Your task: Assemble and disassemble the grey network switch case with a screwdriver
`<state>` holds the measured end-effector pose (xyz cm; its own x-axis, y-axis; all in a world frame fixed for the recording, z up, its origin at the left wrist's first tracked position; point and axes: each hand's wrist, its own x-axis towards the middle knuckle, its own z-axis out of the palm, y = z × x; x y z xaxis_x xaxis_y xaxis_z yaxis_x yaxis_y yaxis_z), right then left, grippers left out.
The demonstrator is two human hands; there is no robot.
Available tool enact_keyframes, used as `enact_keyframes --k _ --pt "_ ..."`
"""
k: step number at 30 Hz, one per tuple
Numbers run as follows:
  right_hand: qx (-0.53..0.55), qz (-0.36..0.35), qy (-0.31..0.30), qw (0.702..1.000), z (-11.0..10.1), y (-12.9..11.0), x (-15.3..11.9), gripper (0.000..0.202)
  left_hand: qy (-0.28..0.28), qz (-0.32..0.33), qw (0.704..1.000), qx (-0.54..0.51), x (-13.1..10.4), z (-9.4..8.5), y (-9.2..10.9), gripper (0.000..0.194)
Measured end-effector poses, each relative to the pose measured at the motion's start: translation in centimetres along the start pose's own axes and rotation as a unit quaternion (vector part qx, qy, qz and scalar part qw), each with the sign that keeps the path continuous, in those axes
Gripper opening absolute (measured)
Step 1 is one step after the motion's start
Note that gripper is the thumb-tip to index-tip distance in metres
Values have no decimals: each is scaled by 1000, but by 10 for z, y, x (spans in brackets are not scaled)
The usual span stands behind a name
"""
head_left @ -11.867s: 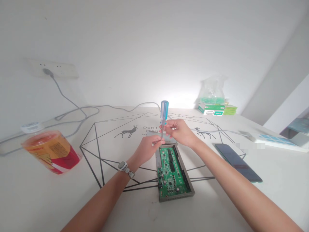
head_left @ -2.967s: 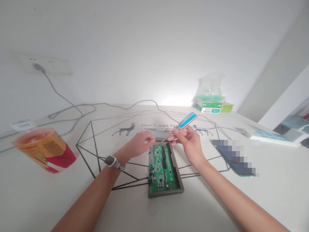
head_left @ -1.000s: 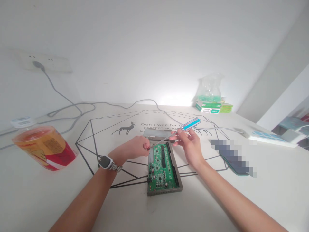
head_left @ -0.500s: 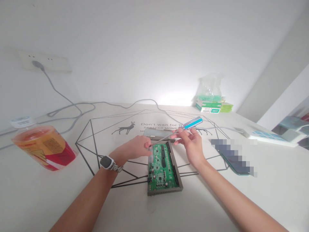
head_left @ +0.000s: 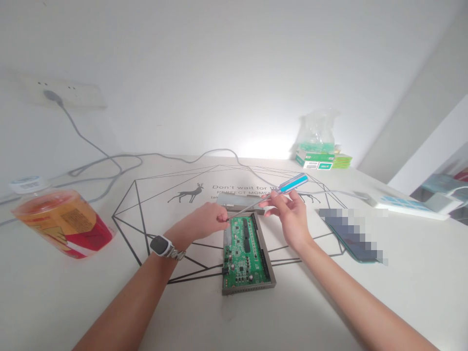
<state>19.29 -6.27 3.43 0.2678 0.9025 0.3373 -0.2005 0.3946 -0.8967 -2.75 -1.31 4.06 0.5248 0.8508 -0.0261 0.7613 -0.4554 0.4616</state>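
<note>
- The green circuit board in its metal casing lies flat, below and on the person's side of both hands, between the two forearms.
- Its long axis runs away from the person, with the far short end closest to the hands.
- The left hand is the nearer, right at the far left corner; whether it touches the casing I cannot tell. The right hand hangs apart from it, past the far right corner.
- The right hand holds the screwdriver lightly between thumb and fingers, blue handle slanting up and to the right, shaft pointing down toward the left fingers.
- The left hand's fingers curl narrow at the screwdriver's tip; whether they pinch it, or some small piece there, I cannot tell.
- A flat metal part lies just beyond the casing's far end, between the hands.
- The surface is a white table printed with black lines, deer and lettering.
- A phone lies right of the right hand, a bottle stands well left of the left hand, and green boxes sit against the wall beyond the right hand.
</note>
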Motion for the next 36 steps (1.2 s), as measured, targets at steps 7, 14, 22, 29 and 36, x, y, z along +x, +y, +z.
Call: enact_keyframes --k 7,14,22,29,36 --pt "-7 -10 1 1000 0 -1 0 35 21 -6 1000 12 -1 0 4 23" --pt "-17 -29 2 999 -1 -3 2 36 31 -9 998 47 -5 -3 19 25" --pt "-22 -40 1 999 -1 -3 2 35 40 6 997 69 -4 -2 24 25" --pt "-23 -56 13 998 -5 -6 7 37 78 28 995 51 -1 7 25 22" --pt "-31 -95 26 995 -6 -15 11 35 117 67 991 6 9 24 18 21"
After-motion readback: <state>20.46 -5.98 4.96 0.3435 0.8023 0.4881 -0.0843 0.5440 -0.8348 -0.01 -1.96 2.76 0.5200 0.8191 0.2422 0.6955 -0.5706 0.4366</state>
